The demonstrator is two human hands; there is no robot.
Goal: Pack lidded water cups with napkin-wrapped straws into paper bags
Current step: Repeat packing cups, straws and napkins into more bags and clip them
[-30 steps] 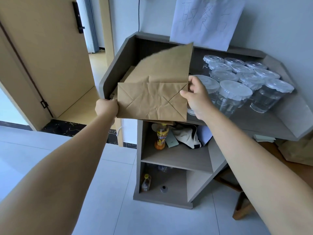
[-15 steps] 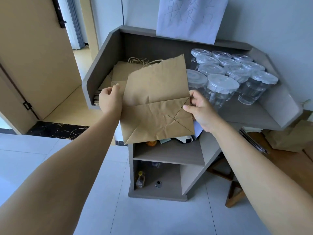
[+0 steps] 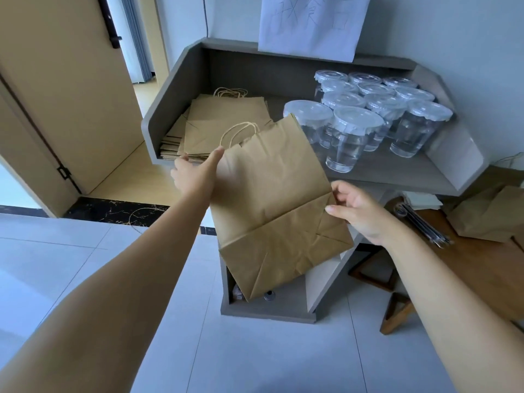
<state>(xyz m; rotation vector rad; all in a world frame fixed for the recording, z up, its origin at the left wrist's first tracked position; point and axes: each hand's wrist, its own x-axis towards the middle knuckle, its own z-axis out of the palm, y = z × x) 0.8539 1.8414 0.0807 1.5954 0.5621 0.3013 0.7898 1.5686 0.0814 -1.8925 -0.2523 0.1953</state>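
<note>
From the head camera, a flat folded paper bag (image 3: 272,199) was held tilted in the air in front of the grey desk (image 3: 397,174), folded bottom toward the person. The left hand (image 3: 195,177) gripped its left edge near the twine handle, thumb laid across the paper. The right hand (image 3: 357,208) pinched the right edge at the fold. A stack of flat bags (image 3: 215,123) lay on the desk's left; lidded water cups (image 3: 368,117) clustered on its right.
</note>
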